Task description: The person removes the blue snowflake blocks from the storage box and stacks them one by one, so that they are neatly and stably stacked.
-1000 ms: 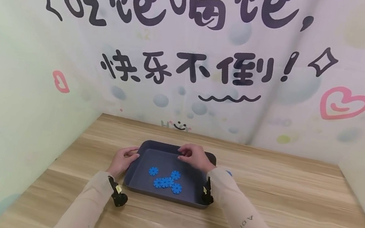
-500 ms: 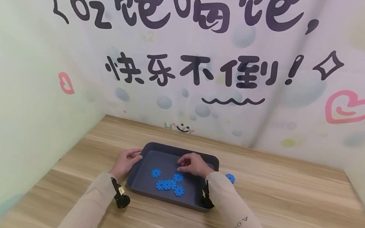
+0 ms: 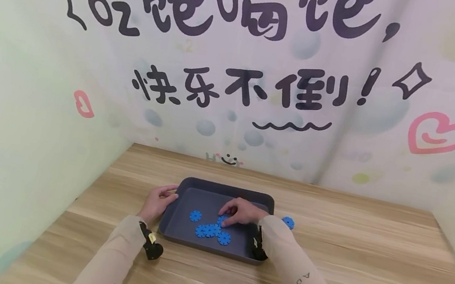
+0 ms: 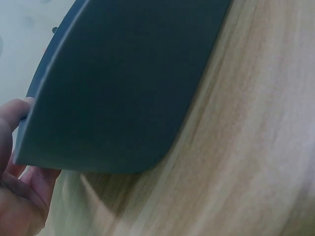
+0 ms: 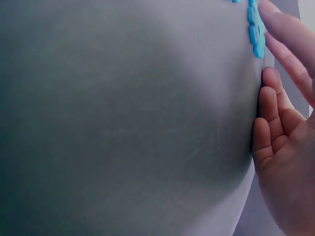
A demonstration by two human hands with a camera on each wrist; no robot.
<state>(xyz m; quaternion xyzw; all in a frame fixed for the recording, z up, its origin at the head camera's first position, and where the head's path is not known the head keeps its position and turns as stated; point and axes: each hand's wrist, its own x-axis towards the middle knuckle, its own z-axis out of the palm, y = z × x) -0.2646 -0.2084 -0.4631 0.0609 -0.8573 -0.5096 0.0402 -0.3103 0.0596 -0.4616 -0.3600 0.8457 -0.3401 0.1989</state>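
Observation:
My left hand (image 3: 155, 203) grips the left rim of a dark grey rectangular tray (image 3: 177, 198), thumb at the edge. The left wrist view shows the tray's outer wall (image 4: 118, 88) beside those fingers. Inside the tray lie several blue notched plastic discs (image 3: 224, 238), some overlapping. My right hand (image 3: 242, 211) is low over the tray, thumb and index finger apart at either side of one disc (image 3: 221, 219), partly hidden by them. In the right wrist view they reach a blue disc (image 5: 256, 29), while the other fingers curl against the tray floor.
One blue disc (image 3: 288, 222) lies on the wooden table (image 3: 349, 250) right of the tray, near the right wrist. A printed cloth (image 3: 229, 132) hangs behind the table. Both wrists wear black cameras (image 3: 152, 248).
My right hand has come down and towards me inside the tray, from near its far side to a disc. My left hand stays on the rim.

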